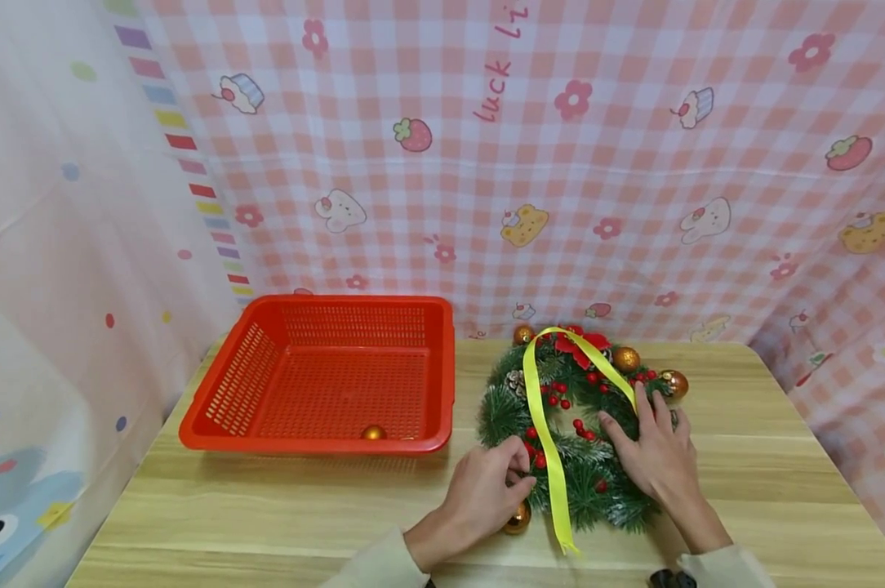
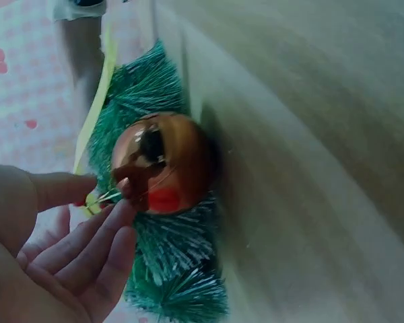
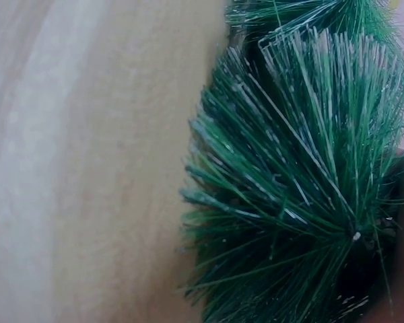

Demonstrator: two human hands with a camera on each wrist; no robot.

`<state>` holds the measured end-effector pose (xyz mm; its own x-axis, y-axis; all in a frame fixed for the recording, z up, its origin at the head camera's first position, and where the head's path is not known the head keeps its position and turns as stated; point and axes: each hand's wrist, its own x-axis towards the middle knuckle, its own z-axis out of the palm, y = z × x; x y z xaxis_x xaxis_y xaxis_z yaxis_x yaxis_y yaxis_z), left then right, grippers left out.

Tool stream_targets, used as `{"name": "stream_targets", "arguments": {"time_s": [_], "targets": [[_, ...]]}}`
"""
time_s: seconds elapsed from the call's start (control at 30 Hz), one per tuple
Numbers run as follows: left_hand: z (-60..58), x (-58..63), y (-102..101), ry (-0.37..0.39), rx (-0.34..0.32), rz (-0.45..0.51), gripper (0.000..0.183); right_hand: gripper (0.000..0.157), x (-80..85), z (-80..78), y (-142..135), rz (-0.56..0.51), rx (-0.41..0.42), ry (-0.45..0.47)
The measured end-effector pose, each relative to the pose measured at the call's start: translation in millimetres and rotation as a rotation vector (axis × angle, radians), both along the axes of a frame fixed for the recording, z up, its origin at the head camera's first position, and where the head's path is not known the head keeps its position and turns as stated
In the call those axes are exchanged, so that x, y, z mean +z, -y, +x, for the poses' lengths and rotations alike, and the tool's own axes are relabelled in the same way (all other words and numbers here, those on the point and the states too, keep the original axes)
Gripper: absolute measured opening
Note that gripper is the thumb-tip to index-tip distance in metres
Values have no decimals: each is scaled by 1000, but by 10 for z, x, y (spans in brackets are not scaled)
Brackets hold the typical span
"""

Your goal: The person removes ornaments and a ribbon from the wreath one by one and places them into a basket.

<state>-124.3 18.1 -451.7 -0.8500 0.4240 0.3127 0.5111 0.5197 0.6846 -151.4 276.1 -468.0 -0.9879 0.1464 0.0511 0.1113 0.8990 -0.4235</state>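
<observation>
Wreath (image 1: 591, 486) of green branches is lying flat on the right half of the desk (image 1: 773, 457), with its far side sitting near the back edge. Left hand (image 1: 479, 492) is closing thumb and fingers into a small pinch at the wreath's front-left side; it seems to be holding a gold ball (image 2: 165, 161) by its thin cord, probably because the cord is thinner and less slippery than the round, shiny surface. Whether this cord is tied to a branch, I cannot tell. The ball itself is resting close against the greenery.

Right hand (image 1: 659, 457) is spreading its fingers loosely over the wreath's right side, gripping nothing that I can see. It is perhaps steadying the light branches, so they are not sliding under the other hand's work. Yellow ribbon (image 1: 558, 486) is looping across the wreath, one end hanging past the greenery toward the desk's front edge.

Red basket (image 1: 295, 444) is standing toward the desk's back-left corner, apart from both hands, perhaps for leaving them room. One small ball (image 1: 373, 433) is lying inside, near its front wall.
</observation>
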Motion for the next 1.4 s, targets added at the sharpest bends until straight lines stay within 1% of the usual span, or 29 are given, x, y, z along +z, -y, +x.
{"name": "stream_targets", "arguments": {"time_s": [0.1, 0.23, 0.33, 0.43, 0.57, 0.7, 0.87, 0.97, 1.03, 1.07, 1.27, 1.4], "targets": [[-9, -41, -20, -2, 35, 2, 21, 84, -1, -1, 4, 5, -2, -5], [-29, -83, -24, -40, 56, 13, 22, 84, -2, 1, 9, 14, -1, -7], [-37, -109, -22, -64, 64, 41, 23, 84, -6, 2, 13, 18, 3, -11], [-38, -115, -29, -15, 47, 110, 22, 84, -12, 4, 12, 20, 3, -18], [-34, -89, -37, 112, 3, 220, 20, 84, -19, 8, 8, 20, 0, -18], [-26, -53, -34, 220, -18, 294, 18, 84, -19, 5, 6, 18, 0, -15], [-25, -36, -32, 313, -50, 360, 19, 84, -14, 5, 1, 13, -1, -12], [-31, -44, -38, 352, -51, 400, 19, 85, -12, 4, 0, 12, 0, -9], [-34, -52, -46, 347, -46, 419, 18, 85, -10, 3, 0, 10, 1, -7], [-35, -56, -51, 332, -38, 420, 17, 85, -8, 2, -1, 11, 1, -6], [-38, -66, -82, 180, -5, 416, 15, 85, -7, 1, -3, 9, -2, -11], [-51, -54, -105, 146, -1, 431, 14, 85, -12, 1, 1, 10, -4, -14]]}}
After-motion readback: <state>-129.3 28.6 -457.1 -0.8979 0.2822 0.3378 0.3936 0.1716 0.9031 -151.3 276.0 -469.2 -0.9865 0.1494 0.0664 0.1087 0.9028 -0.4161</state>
